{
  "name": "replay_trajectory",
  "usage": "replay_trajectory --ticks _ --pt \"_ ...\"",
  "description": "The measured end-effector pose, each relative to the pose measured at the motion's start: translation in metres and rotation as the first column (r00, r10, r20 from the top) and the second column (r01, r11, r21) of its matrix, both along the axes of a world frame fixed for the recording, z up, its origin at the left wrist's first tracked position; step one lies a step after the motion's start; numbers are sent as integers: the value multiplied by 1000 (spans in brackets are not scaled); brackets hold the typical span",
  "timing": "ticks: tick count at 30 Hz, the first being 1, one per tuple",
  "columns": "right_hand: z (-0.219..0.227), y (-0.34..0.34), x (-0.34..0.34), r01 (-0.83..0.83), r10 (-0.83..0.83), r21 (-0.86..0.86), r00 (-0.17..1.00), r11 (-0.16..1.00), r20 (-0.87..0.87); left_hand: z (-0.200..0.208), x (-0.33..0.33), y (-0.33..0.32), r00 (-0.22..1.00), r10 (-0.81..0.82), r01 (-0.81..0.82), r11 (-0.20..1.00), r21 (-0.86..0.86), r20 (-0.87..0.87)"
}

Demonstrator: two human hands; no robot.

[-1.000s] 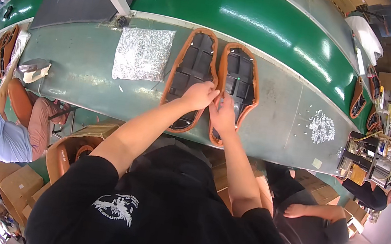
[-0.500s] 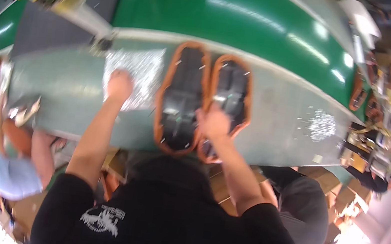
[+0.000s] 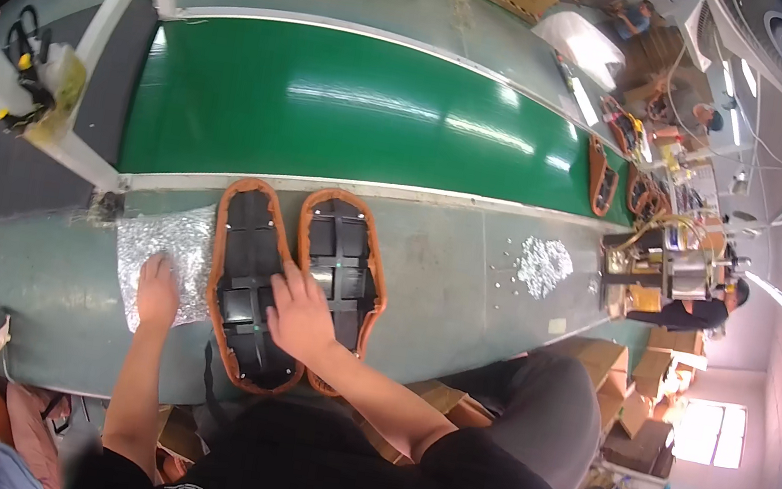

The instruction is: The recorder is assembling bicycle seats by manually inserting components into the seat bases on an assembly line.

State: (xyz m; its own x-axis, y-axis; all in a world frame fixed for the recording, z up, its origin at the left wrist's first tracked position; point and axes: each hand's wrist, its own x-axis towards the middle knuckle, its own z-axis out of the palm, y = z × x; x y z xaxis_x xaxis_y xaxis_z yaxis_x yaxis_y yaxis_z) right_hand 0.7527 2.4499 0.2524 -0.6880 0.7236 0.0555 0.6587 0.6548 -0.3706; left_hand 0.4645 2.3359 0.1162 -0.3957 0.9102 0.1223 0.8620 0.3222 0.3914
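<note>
Two long padded panels with orange-brown rims and black ribbed insides lie side by side on the grey-green worktop: a left panel (image 3: pixel 247 241) and a right panel (image 3: pixel 340 232). My right hand (image 3: pixel 301 320) rests over the inner edges of both, its fingers stretched and apart. White dots show along the black insides. On a silvery patch of many small shiny pieces (image 3: pixel 189 245), left of the panels, my left hand (image 3: pixel 157 293) reaches down with fingers bent and slightly apart. Anything small under its fingertips is hidden.
A green conveyor belt (image 3: pixel 368 125) runs beyond the worktop (image 3: pixel 436 282). Small white pieces (image 3: pixel 545 268) lie heaped at the right. A white metal post (image 3: pixel 86 153) stands at the left. More brown-rimmed panels (image 3: pixel 603 180) are at the far right. A person sits beside me at the left.
My view has shifted, so the worktop sits lower and further left. My right hand has moved up along the panels to between them. My left hand stays over the shiny pieces.
</note>
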Motion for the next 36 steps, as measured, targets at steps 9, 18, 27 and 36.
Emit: replay_trajectory --ticks 9,18,27,36 --pt "-115 -6 -186 -592 477 -199 771 781 -422 14 5 -31 986 83 -81 997 20 -143" --pt "-149 -12 -220 -563 555 -23 820 826 -137 8 1 -50 980 200 -201 973 115 21" --pt "-132 -7 -232 -586 598 -243 801 773 -31 1 -11 -53 972 199 -218 963 161 125" --pt "-150 8 -245 -555 553 -380 824 740 -126 12 -10 -47 925 274 -313 942 119 262"
